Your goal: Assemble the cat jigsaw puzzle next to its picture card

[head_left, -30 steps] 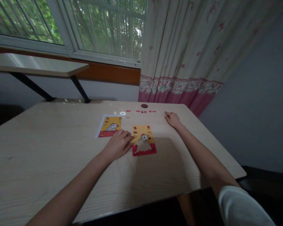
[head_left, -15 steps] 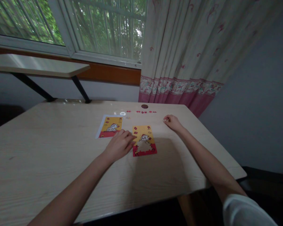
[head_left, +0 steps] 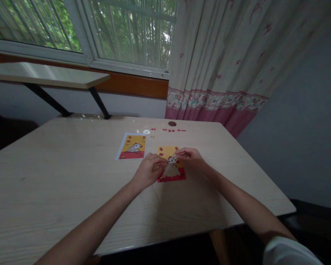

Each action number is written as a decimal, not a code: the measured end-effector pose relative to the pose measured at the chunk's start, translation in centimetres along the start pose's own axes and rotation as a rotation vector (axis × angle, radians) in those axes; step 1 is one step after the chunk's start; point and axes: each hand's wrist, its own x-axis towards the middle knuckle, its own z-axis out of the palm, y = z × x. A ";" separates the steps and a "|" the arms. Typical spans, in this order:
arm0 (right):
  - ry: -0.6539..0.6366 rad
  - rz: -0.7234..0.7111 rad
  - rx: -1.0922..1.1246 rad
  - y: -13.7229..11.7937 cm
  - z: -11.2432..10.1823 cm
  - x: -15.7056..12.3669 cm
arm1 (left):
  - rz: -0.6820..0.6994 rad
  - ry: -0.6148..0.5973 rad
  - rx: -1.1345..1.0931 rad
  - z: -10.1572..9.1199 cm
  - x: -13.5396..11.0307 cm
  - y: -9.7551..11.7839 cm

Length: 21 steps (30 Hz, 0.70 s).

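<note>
A partly filled jigsaw puzzle (head_left: 171, 177) in yellow and red lies on the table, showing a white cartoon animal in a red hat, with bare table visible through a gap in its lower middle. My left hand (head_left: 149, 170) rests at its left edge, thumb and index tips close together over the animal; whatever is between them is hidden. Over the upper right of the puzzle, my right hand (head_left: 192, 159) pinches a small whitish puzzle piece (head_left: 174, 156). To the left lies a printed reference picture (head_left: 135, 147) in the same colours, with a white border.
Several red puzzle pieces (head_left: 171, 130) form a row near the back edge, with a small pale piece (head_left: 152, 137) nearer. A round brown hole cover (head_left: 172, 124) sits behind them. A raised shelf (head_left: 57, 75) stands at back left; a curtain (head_left: 209, 99) hangs behind the table.
My right hand has moved left from the table's right side to above the puzzle, carrying the piece. My left hand's fingers have shifted onto the puzzle and drawn together. The view has shifted slightly.
</note>
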 end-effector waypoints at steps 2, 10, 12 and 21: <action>0.002 0.011 0.065 -0.3 1.1 -0.3 | -0.069 0.036 -0.048 0.4 0.2 0.1; 0.088 -0.118 0.001 -1.0 2.5 -1.1 | -0.246 0.093 -0.243 1.4 0.6 -0.6; 0.154 -0.232 -0.107 -1.3 2.3 -1.3 | -0.301 0.109 -0.320 1.5 0.5 -0.8; 0.238 -0.545 -0.580 -1.7 1.9 -1.5 | -0.256 0.102 -0.325 1.1 0.7 -0.8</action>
